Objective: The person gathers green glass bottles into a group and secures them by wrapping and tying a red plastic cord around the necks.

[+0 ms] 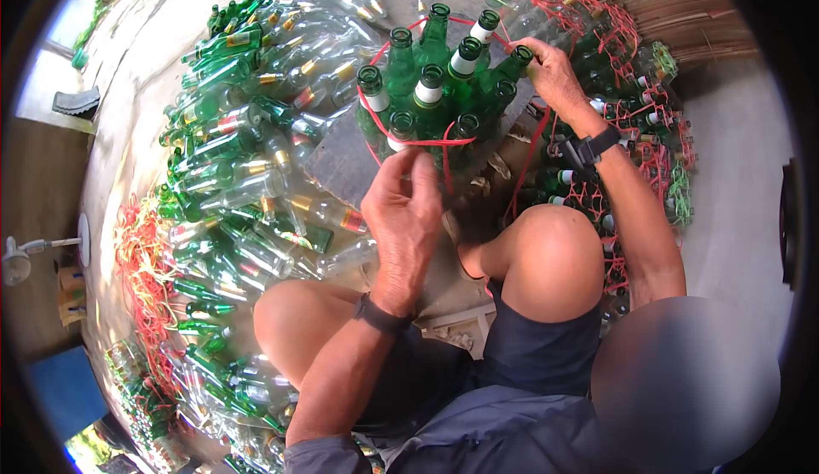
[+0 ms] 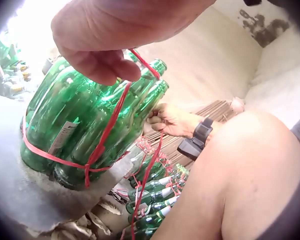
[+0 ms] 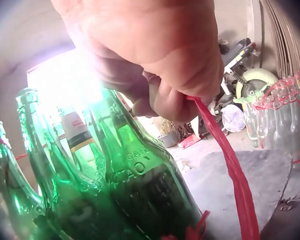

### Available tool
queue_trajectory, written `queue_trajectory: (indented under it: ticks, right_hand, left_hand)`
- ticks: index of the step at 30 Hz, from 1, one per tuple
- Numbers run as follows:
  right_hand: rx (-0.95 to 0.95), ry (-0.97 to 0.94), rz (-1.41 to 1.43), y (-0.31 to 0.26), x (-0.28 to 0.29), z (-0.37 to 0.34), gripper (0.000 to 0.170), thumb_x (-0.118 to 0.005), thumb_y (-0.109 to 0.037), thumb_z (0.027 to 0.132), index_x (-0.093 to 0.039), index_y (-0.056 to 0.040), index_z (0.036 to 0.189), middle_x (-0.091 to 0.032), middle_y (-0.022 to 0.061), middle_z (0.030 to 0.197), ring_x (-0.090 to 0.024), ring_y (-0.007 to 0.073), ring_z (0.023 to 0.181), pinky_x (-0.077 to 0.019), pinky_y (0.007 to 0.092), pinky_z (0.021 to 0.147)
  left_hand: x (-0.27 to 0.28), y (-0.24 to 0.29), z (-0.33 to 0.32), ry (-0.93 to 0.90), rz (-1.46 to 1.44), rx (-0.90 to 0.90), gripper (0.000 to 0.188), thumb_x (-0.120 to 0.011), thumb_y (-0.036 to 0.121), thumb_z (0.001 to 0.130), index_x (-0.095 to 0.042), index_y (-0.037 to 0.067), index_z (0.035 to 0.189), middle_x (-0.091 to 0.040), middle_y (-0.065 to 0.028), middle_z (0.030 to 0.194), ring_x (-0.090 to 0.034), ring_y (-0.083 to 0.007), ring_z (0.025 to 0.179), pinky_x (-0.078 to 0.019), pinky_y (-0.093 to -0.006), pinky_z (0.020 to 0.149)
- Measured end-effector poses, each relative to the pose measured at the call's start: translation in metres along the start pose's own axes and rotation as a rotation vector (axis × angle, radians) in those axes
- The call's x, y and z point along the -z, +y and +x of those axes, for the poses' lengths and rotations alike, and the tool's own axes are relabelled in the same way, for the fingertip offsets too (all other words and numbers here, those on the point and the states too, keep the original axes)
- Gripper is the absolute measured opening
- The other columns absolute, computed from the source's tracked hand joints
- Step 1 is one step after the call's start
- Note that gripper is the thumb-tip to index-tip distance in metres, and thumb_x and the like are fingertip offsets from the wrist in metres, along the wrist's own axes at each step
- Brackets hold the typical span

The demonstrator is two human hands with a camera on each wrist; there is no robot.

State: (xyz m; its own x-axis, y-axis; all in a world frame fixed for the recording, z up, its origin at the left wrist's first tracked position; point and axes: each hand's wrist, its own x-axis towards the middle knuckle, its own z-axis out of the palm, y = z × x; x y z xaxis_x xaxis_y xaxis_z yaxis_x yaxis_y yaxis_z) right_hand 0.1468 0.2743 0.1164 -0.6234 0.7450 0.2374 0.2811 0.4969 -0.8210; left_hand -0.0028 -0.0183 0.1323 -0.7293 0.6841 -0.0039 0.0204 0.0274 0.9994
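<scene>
Green bottles stand upright in a tight cluster, some with white neck labels. Red plastic string loops round their necks, and in the left wrist view it also circles their lower part. My left hand, at the near side of the cluster, pinches the string by the bottle necks. On the cluster's right side, my right hand pinches red string that hangs down, its fingers curled beside a bottle neck.
A grey board lies under the cluster. Loose green and clear bottles cover the floor to the left, with a heap of red string. Tied bottles stand at the right. Bent knees frame the near side.
</scene>
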Motion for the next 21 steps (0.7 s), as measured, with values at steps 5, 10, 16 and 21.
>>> queue_trajectory:
  ticks: [5, 10, 16, 21]
  right_hand:
    - [-0.066, 0.019, -0.197, -0.021, 0.004, -0.025, 0.024, -0.061, -0.020, 0.101, -0.071, 0.0003, 0.111, -0.069, 0.0065, 0.086, -0.059, 0.0145, 0.078, -0.0506, 0.0355, 0.074]
    - [0.083, 0.079, -0.172, -0.041, -0.001, -0.047, 0.024, -0.072, -0.019, 0.096, -0.071, 0.0001, 0.111, -0.073, 0.0181, 0.087, -0.072, 0.0247, 0.081, -0.0557, 0.0363, 0.079]
    - [0.073, 0.126, -0.368, -0.048, -0.007, -0.043, 0.021, -0.072, -0.020, 0.098, -0.071, 0.0004, 0.104, -0.072, 0.0226, 0.087, -0.071, 0.0369, 0.080, -0.0543, 0.0421, 0.071]
    - [0.105, 0.181, -0.463, -0.043, -0.013, -0.044, 0.018, -0.069, -0.016, 0.100, -0.071, 0.0011, 0.104, -0.066, 0.0252, 0.084, -0.064, 0.0424, 0.072, -0.0510, 0.0410, 0.066]
  left_hand:
    - [-0.012, 0.001, -0.006, -0.090, 0.261, -0.185, 0.045, -0.071, 0.010, 0.096, -0.060, 0.001, 0.139, -0.070, -0.0195, 0.120, -0.073, -0.0257, 0.072, -0.0572, -0.0384, 0.066]
    - [-0.032, -0.001, 0.007, -0.065, 0.423, -0.308, 0.044, -0.070, 0.018, 0.100, -0.061, 0.000, 0.139, -0.073, -0.0191, 0.107, -0.071, -0.0246, 0.070, -0.0564, -0.0378, 0.066]
    - [-0.039, -0.014, 0.012, -0.036, 0.399, -0.385, 0.038, -0.071, 0.020, 0.100, -0.064, -0.001, 0.132, -0.073, -0.0219, 0.106, -0.073, -0.0335, 0.078, -0.0573, -0.0430, 0.071]
    - [-0.040, -0.020, 0.015, 0.006, 0.411, -0.449, 0.037, -0.072, 0.020, 0.100, -0.065, 0.000, 0.130, -0.073, -0.0225, 0.106, -0.073, -0.0362, 0.082, -0.0577, -0.0446, 0.073]
